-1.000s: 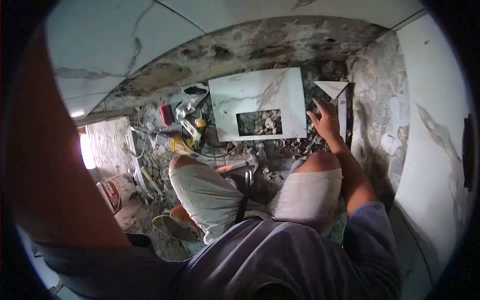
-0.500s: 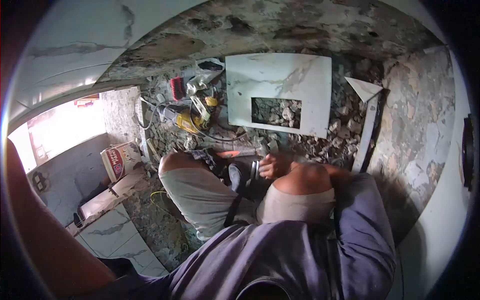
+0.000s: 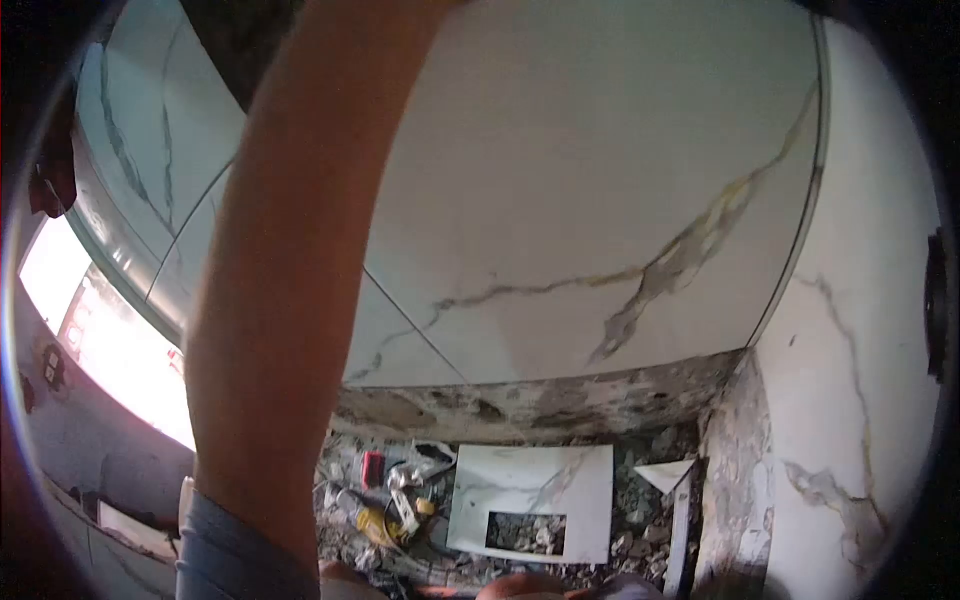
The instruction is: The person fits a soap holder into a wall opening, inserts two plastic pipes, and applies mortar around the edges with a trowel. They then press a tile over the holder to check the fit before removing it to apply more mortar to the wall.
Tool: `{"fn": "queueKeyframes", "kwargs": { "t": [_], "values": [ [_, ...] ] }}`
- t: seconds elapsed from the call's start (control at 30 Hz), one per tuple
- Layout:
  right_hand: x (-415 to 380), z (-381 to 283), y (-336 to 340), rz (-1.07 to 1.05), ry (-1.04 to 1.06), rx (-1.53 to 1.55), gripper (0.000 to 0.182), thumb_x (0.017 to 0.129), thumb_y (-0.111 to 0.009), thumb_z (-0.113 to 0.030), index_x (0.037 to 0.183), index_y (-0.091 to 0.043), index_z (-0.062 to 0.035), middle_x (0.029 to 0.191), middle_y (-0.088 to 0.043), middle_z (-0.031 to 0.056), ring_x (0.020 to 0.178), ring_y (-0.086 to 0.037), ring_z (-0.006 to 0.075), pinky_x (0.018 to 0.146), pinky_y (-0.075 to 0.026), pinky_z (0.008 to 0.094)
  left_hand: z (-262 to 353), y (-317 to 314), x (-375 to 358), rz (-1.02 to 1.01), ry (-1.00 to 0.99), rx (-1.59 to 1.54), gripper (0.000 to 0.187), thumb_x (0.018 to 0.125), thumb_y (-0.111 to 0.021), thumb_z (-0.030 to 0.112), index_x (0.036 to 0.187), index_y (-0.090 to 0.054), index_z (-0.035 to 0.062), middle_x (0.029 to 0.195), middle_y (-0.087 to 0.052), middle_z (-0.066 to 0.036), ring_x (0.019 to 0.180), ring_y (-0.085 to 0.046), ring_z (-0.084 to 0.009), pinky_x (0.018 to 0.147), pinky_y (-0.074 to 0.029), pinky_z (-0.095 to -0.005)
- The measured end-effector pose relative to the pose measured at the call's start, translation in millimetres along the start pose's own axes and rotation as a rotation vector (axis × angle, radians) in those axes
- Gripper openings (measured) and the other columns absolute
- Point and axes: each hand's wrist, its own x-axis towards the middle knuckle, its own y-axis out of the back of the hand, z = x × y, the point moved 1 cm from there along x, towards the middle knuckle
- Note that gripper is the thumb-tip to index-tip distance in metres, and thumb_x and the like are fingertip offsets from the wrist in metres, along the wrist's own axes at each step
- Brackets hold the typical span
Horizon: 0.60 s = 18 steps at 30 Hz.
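Note:
My left forearm (image 3: pixel 290 260) reaches up across the view, in front of the large veined wall tiles (image 3: pixel 600 170). Its hand lies past the top edge, so I cannot see what it touches. My right hand is out of sight below the bottom edge, where part of a bare knee (image 3: pixel 520 586) shows. On the rubble floor ahead lies a white marbled tile (image 3: pixel 588 495) with a rectangular cutout. Left of it are a yellow power tool (image 3: pixel 376 526) and a red brush (image 3: pixel 372 468).
A triangular tile offcut (image 3: pixel 664 474) lies at the right, near a long pale strip (image 3: pixel 679 545). Broken rubble (image 3: pixel 632 540) surrounds the cut tile. Bare rough wall (image 3: pixel 540 408) runs beneath the tiled part. Bright light enters through an opening (image 3: pixel 130 345) at the left.
The view has tilted upward from the floor to the tiled wall. My left arm now rises across it. My right hand, earlier by the knee, has left the view.

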Motion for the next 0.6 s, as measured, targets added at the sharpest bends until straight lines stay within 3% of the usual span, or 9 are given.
{"fn": "queueKeyframes", "kwargs": {
  "t": [0.03, 0.1, 0.2, 0.33, 0.4, 0.43, 0.5, 0.53, 0.6],
  "values": [
    [-3, 2, -6, 0.004, -0.007, -0.051, 0.015, 0.085, -0.055, -0.026, 0.084, -0.055, -0.0114, 0.086, -0.054, 0.0048, 0.092, -0.052, 0.0169, 0.081, -0.04, 0.0356, 1, -4, -1, -0.02, -0.012, -0.018, 0.058, 0.091, -0.055, 0.039, 0.135, -0.037, 0.006, 0.126, -0.053, -0.013, 0.064, -0.061, -0.0113, 0.036, -0.034, -0.0152],
    [-11, 1, -20, 0.017, -0.025, -0.146, 0.015, 0.086, -0.054, -0.026, 0.085, -0.055, -0.0112, 0.086, -0.054, 0.0054, 0.091, -0.052, 0.0173, 0.081, -0.04, 0.0359, -2, -15, 0, 0.217, -0.017, 0.013, 0.058, 0.091, -0.053, 0.041, 0.137, -0.036, 0.0108, 0.128, -0.052, -0.014, 0.043, -0.044, -0.0064, 0.032, -0.028, -0.0168],
    [-23, 0, -48, 0.04, -0.071, -0.266, 0.016, 0.087, -0.054, -0.027, 0.086, -0.055, -0.011, 0.086, -0.054, 0.0061, 0.091, -0.052, 0.0179, 0.081, -0.041, 0.0362, -1, 0, 11, 0.054, 0.076, -0.114, 0.056, 0.091, -0.052, 0.042, 0.138, -0.036, 0.015, 0.129, -0.051, -0.013, 0.037, -0.028, -0.0054, 0.032, -0.026, -0.0177],
    [-35, 2, -81, 0.065, -0.133, -0.409, 0.017, 0.088, -0.053, -0.028, 0.087, -0.056, -0.0108, 0.086, -0.055, 0.0072, 0.09, -0.053, 0.0187, 0.081, -0.041, 0.0367, 4, 1, 0, 0.043, 0.155, -0.156, 0.056, 0.091, -0.05, 0.045, 0.138, -0.036, 0.0174, 0.128, -0.052, -0.011, 0.04, -0.016, -0.006, 0.032, -0.023, -0.0184],
    [-38, 0, -96, 0.081, -0.169, -0.466, 0.018, 0.089, -0.052, -0.028, 0.087, -0.056, -0.0106, 0.086, -0.055, 0.0077, 0.089, -0.053, 0.0191, 0.081, -0.041, 0.0369, 6, 11, -13, -0.316, 0.183, -0.286, 0.065, 0.09, -0.057, 0.039, 0.141, -0.027, 0.0121, 0.129, -0.05, -0.014, 0.049, -0.044, -0.0073, 0.045, -0.044, -0.0212],
    [-42, -3, -101, 0.089, -0.191, -0.497, 0.018, 0.089, -0.052, -0.028, 0.088, -0.056, -0.0105, 0.086, -0.055, 0.008, 0.089, -0.053, 0.0193, 0.081, -0.041, 0.0371, -1, 11, -4, -0.324, 0.183, -0.307, 0.065, 0.09, -0.057, 0.039, 0.141, -0.027, 0.0121, 0.129, -0.05, -0.014, 0.049, -0.044, -0.0073, 0.045, -0.044, -0.0212],
    [-47, -30, -105, 0.104, -0.244, -0.56, 0.019, 0.089, -0.052, -0.029, 0.088, -0.057, -0.0104, 0.086, -0.055, 0.0085, 0.089, -0.053, 0.0197, 0.081, -0.042, 0.0373, -6, 7, 14, 0.041, -0.058, -0.126, 0.045, 0.094, -0.051, 0.033, 0.122, -0.043, -0.0005, 0.114, -0.058, -0.019, 0.085, -0.066, -0.0232, 0.048, -0.05, -0.0246],
    [-56, -53, -79, 0.499, 0.144, -0.657, 0.014, 0.088, -0.054, -0.016, 0.085, -0.057, -0.0026, 0.081, -0.056, 0.0058, 0.079, -0.055, 0.0166, 0.07, -0.044, 0.0332, -8, 10, 16, 0.036, -0.055, -0.152, 0.045, 0.094, -0.051, 0.033, 0.122, -0.043, -0.0005, 0.114, -0.058, -0.019, 0.085, -0.066, -0.0232, 0.048, -0.05, -0.0246],
    [-59, -210, -39, 0.766, 0.044, -0.692, 0.017, 0.081, -0.067, -0.02, 0.083, -0.061, -0.0051, 0.081, -0.059, 0.0073, 0.076, -0.058, 0.0242, 0.066, -0.046, 0.038, -3, 7, 6, -0.053, 0.065, -0.169, 0.059, 0.09, -0.059, 0.03, 0.131, -0.03, -0.0018, 0.112, -0.056, -0.013, 0.101, -0.062, -0.0288, 0.04, -0.039, -0.0256]
  ]
}}
